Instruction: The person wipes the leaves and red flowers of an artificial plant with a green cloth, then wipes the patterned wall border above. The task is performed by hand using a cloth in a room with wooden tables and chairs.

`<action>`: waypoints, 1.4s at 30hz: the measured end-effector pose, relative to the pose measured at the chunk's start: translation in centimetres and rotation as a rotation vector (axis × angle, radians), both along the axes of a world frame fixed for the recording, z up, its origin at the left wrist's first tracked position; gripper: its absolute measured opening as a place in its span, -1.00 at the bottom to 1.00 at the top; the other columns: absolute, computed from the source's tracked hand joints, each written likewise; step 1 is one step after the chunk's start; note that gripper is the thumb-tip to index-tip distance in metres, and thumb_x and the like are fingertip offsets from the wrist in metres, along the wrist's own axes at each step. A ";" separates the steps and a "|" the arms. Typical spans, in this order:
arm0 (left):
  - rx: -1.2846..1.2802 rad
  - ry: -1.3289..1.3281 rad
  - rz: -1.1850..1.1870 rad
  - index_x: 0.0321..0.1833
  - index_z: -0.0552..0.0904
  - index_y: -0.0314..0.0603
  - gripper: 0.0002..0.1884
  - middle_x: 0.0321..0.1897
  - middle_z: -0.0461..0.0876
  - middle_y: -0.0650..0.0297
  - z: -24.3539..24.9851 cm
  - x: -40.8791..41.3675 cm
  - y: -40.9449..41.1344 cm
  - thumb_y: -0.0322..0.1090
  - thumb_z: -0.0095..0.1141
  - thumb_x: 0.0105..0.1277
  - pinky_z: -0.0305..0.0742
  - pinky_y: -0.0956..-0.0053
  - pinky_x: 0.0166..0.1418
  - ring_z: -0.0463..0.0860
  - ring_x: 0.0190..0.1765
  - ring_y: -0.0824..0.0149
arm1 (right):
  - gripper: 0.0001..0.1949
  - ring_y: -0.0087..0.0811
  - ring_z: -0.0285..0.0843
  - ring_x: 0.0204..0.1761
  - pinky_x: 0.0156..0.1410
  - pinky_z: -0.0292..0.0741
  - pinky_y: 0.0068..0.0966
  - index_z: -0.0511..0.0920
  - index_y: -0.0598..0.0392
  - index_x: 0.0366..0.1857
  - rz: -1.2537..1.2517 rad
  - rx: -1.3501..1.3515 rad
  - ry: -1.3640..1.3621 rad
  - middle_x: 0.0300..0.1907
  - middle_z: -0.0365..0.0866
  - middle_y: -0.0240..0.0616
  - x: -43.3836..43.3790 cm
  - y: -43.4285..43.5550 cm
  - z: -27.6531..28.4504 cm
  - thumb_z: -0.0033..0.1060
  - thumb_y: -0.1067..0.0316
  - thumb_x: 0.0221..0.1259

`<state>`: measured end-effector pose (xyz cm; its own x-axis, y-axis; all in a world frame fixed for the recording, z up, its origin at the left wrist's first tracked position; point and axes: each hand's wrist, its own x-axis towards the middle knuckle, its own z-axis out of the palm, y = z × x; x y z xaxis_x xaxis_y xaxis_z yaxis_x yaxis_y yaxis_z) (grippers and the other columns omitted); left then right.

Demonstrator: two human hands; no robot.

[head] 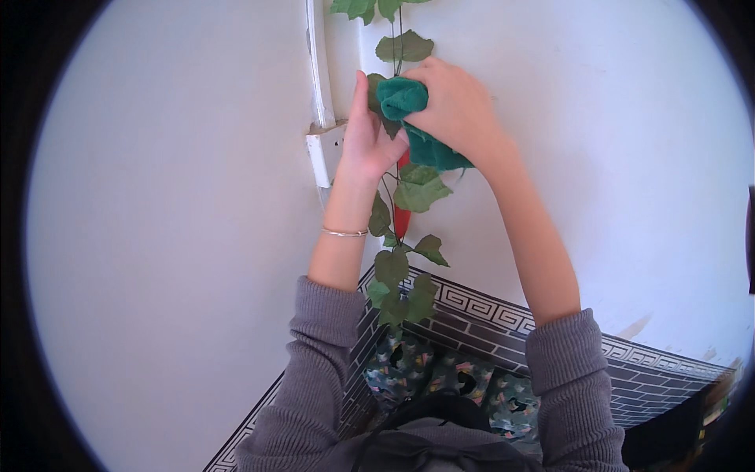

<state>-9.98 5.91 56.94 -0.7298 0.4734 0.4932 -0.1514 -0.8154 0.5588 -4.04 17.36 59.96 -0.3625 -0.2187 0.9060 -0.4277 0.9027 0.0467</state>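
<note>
A hanging vine with green leaves [391,265], likely artificial, runs down the wall corner in front of me. My right hand [457,103] grips a bunched green cloth [403,99] against a leaf beside the stem, and part of the cloth hangs below the palm. Just left of it, my left hand [371,133] is behind and around the same leaf, thumb side raised; its fingertips are partly hidden, so I cannot tell how firmly it holds the leaf. Below both hands a red strip [402,221] shows among the leaves.
A white cable duct [320,65] runs down to a white box [321,156] on the left wall. Lower down, a patterned border [483,305] tops grey brick-pattern wall covering. Several floral-patterned items [460,377] with dark openings stand in the corner.
</note>
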 end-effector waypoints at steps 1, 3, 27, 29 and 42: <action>-0.023 -0.054 0.051 -0.02 0.50 -0.15 -0.51 0.02 0.52 0.23 0.1 0.5 0.1 0.15 -0.18 0.35 0.33 0.26 0.21 0.45 0.10 0.23 | -0.75 -0.14 0.53 -0.26 -0.20 0.46 -0.30 0.65 0.02 -0.37 -0.010 -0.001 -0.021 -0.32 0.55 -0.19 0.2 -0.2 0.0 0.21 0.31 -0.25; -0.030 0.013 -0.019 0.09 0.43 -0.15 -0.47 0.10 0.47 0.23 0.2 0.8 -0.2 0.16 -0.22 0.36 0.31 0.30 0.24 0.41 0.17 0.25 | -0.78 -0.14 0.53 -0.27 -0.22 0.46 -0.30 0.65 0.03 -0.41 0.054 0.024 0.004 -0.32 0.55 -0.19 -0.1 0.0 -0.2 0.19 0.33 -0.25; 0.096 0.409 -0.175 0.41 0.09 -0.12 -0.49 0.42 0.06 0.28 -0.7 -3.3 0.5 -0.05 -0.52 0.49 0.06 0.36 0.45 0.12 0.41 0.27 | -0.80 -0.17 0.53 -0.35 -0.31 0.44 -0.32 0.62 0.10 -0.44 -0.067 -0.015 0.064 -0.35 0.52 -0.18 -1.2 -1.7 -1.4 0.20 0.46 -0.28; 0.096 0.413 -0.171 0.42 0.07 -0.10 -0.48 0.42 0.04 0.26 -0.9 -3.4 0.7 -0.04 -0.52 0.49 0.06 0.34 0.46 0.10 0.42 0.25 | -0.81 -0.16 0.52 -0.34 -0.30 0.45 -0.32 0.61 0.11 -0.45 -0.125 0.014 -0.001 -0.34 0.52 -0.19 -0.6 -1.2 -1.8 0.19 0.47 -0.28; 0.024 0.279 -0.080 0.40 0.15 -0.05 -0.50 0.38 0.16 0.20 -1.3 -3.3 1.4 -0.03 -0.45 0.48 0.07 0.33 0.43 0.23 0.35 0.28 | -0.78 -0.18 0.50 -0.35 -0.25 0.44 -0.35 0.64 -0.01 -0.35 -0.216 -0.055 0.071 -0.35 0.50 -0.29 -0.7 -1.0 0.0 0.15 0.41 -0.18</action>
<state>-13.29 7.29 55.61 -0.5254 0.5097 0.6813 -0.0589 -0.8206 0.5685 -4.76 16.37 59.91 -0.3307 -0.0927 0.9392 -0.2215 0.9750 0.0182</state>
